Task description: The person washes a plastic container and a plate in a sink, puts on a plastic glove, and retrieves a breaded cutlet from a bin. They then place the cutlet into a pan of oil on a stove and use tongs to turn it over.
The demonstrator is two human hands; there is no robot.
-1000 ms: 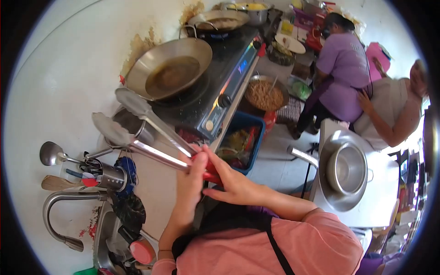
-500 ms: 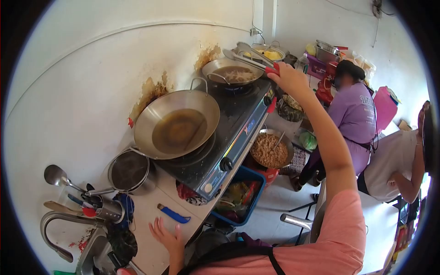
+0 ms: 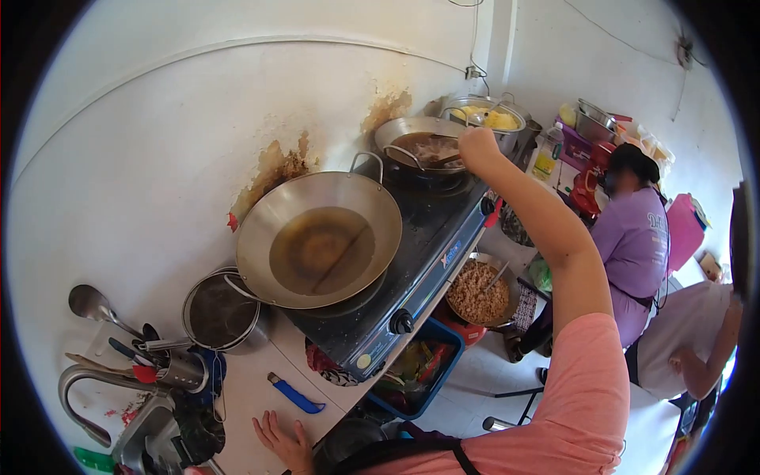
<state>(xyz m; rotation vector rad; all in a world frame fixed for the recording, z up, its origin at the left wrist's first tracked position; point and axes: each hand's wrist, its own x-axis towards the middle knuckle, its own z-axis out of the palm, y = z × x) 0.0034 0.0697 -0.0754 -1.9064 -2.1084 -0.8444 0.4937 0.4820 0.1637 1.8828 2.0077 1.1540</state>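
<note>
My right hand (image 3: 478, 147) is closed around tongs (image 3: 449, 159), whose ends reach down into the far wok (image 3: 389, 130); the fist hides much of them. Pale pieces of food (image 3: 438, 149) sit in brown liquid in that wok. My left hand (image 3: 283, 443) rests on the counter with its fingers spread, holding nothing. Just beyond it lies a blue-handled cutter knife (image 3: 296, 393). Closer to me on the stove, a larger wok (image 3: 257, 229) contains brownish oil with a thin dark streak across it.
Both woks stand on a black gas stove (image 3: 419, 257). A pot of dark liquid (image 3: 257, 331), a utensil holder (image 3: 186, 370) and a sink faucet (image 3: 67, 402) are at left. Below are a pan of minced food (image 3: 477, 293) and a blue bin (image 3: 455, 348). Two people stand at right.
My right hand has lowered the tongs from above the stove into the far wok. My left hand stays spread on the counter. The camera view has shifted slightly.
</note>
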